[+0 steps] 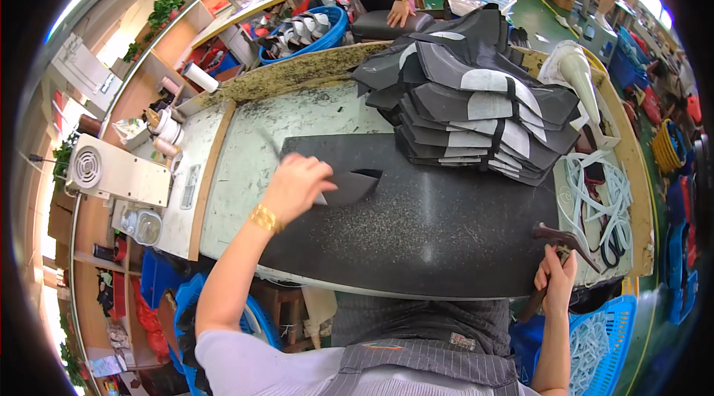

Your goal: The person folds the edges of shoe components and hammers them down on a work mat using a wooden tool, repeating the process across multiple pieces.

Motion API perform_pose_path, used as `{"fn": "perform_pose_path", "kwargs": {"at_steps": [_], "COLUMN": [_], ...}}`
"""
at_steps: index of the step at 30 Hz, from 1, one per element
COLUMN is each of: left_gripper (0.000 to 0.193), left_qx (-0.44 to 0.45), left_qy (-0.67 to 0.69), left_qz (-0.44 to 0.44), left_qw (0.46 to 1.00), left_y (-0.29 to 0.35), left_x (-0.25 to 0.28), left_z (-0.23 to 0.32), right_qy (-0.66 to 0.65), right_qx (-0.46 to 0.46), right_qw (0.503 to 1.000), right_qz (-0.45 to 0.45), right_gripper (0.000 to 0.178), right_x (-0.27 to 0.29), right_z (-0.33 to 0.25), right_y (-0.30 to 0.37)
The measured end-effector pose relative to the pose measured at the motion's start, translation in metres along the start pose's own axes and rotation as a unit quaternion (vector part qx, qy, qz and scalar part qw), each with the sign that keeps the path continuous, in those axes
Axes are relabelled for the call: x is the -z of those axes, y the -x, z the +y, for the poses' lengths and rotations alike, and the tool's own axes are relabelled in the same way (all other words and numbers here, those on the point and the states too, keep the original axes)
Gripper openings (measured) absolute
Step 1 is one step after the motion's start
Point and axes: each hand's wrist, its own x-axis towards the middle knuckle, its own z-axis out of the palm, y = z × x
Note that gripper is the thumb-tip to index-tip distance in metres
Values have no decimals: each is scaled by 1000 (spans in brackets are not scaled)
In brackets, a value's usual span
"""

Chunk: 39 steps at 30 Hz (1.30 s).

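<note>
My left hand (297, 191), with a gold bracelet at the wrist, is blurred by motion over the left part of a black mat (446, 247). Its fingers are curled, and a smeared grey streak (269, 142) shows beyond them; what they hold I cannot make out. Beside the fingertips, a dark grey shoe-upper piece (349, 189) with a pointed end is at the mat. At the mat's right edge, my right hand (556, 277) is closed around the handle of a hammer (558, 234), its metal head above the fist. A tall stack of dark grey upper pieces (483, 98) with pale patches stands at the back.
A wooden rim (639, 195) edges the bench. Pale blue cords (595, 195) lie at the right, near a white cone (576, 72). A blue basket (606, 344) of cords is lower right. At the left stands a cream machine (119, 173). A person's hand (401, 13) rests beyond the bench.
</note>
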Motion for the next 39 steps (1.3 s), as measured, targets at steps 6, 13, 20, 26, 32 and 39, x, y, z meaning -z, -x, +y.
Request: {"fn": "perform_pose_path", "kwargs": {"at_steps": [6, 13, 20, 26, 32, 39], "left_gripper": [25, 22, 17, 13, 14, 17], "left_qx": [-40, -64, -66, -106, -158, -167], "left_qy": [298, 322, 406, 383, 310, 265], "left_qz": [-135, -54, -166, -132, -46, -5], "left_qw": [944, 943, 896, 908, 936, 949], "left_y": [-10, -22, -51, -54, -43, -34], "left_x": [-4, -76, -77, -75, -73, -71], "left_z": [118, 145, 135, 128, 131, 136], "right_qy": [148, 497, 491, 531, 465, 470], "right_qx": [36, 281, 109, 35, 198, 153], "right_qw": [978, 718, 767, 744, 766, 745], "right_qz": [-141, -398, -397, -405, -397, -448], "right_gripper": [22, 17, 22, 20, 34, 27], "right_x": [-53, -87, -86, -82, -95, -102], "right_z": [-49, -60, -55, -57, -78, -71], "right_y": [13, 10, 0, -1, -21, -22]}}
